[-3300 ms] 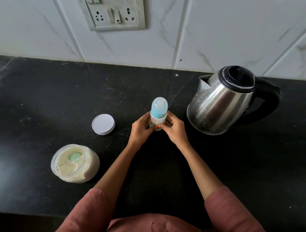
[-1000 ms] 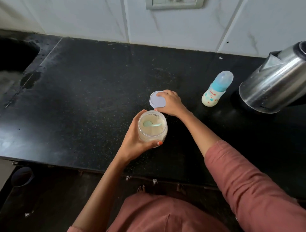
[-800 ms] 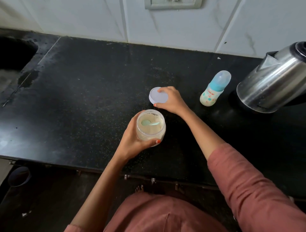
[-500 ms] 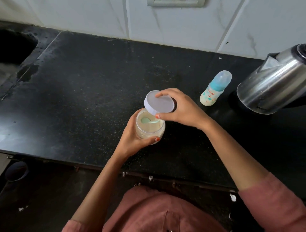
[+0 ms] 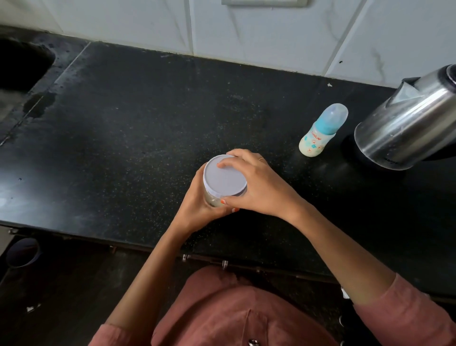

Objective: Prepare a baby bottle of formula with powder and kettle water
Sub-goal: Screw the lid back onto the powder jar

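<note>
The clear powder jar point(image 5: 211, 199) is held above the black counter point(image 5: 123, 138), and my left hand point(image 5: 195, 207) grips its side from below. Its white lid point(image 5: 224, 178) sits on the jar's mouth, gripped around the rim by my right hand point(image 5: 259, 185). The powder inside is hidden by the lid. The baby bottle point(image 5: 320, 132), with a blue collar, a clear cap and milky liquid inside, stands on the counter to the right. The steel kettle point(image 5: 404, 128) stands beside it at the right edge.
A dark sink point(image 5: 22, 66) lies at the far left, with wet patches beside it. White wall tiles point(image 5: 271, 29) and the lower edge of a switch plate point(image 5: 264, 2) run along the back. The counter's front edge point(image 5: 148, 247) is just below my hands.
My right hand lifted the white lid off the counter and set it on the jar that my left hand holds. The bottle and kettle stayed where they were.
</note>
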